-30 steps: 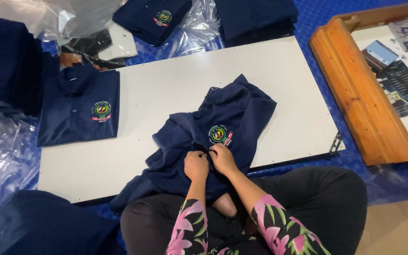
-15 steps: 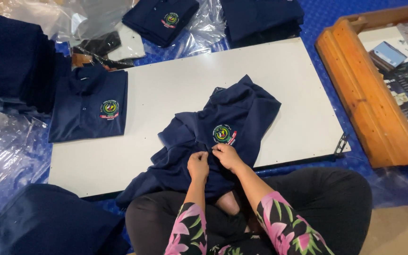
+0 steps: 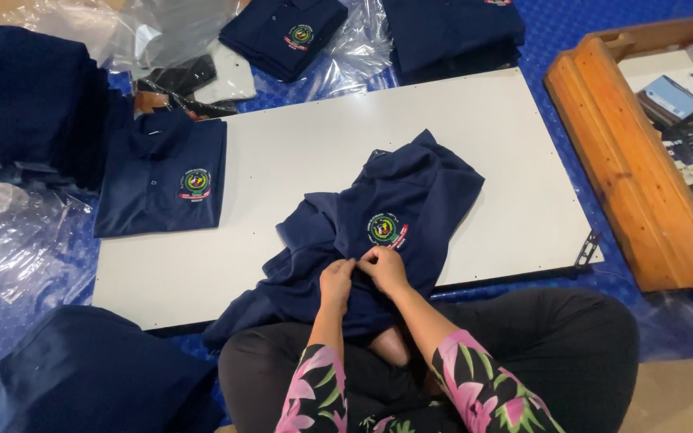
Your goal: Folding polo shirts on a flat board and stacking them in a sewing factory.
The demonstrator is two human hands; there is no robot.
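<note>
Around the white bench [image 3: 298, 152] — shirts, wrappers, wood

A folded navy polo [image 3: 162, 180] lies at the bench's left end, another folded polo [image 3: 286, 34] on clear plastic bags [image 3: 358, 48] beyond it; a wooden frame [image 3: 627, 168] sits right (on blue matting [image 3: 571, 32]) — a navy stack [image 3: 22, 104] far left.

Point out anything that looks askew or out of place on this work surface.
The navy polo shirt under both hands lies rumpled and skewed across the white board, its hem spilling over the near edge. The folded shirt at the board's left end overhangs too. Nothing looks damaged.
</note>
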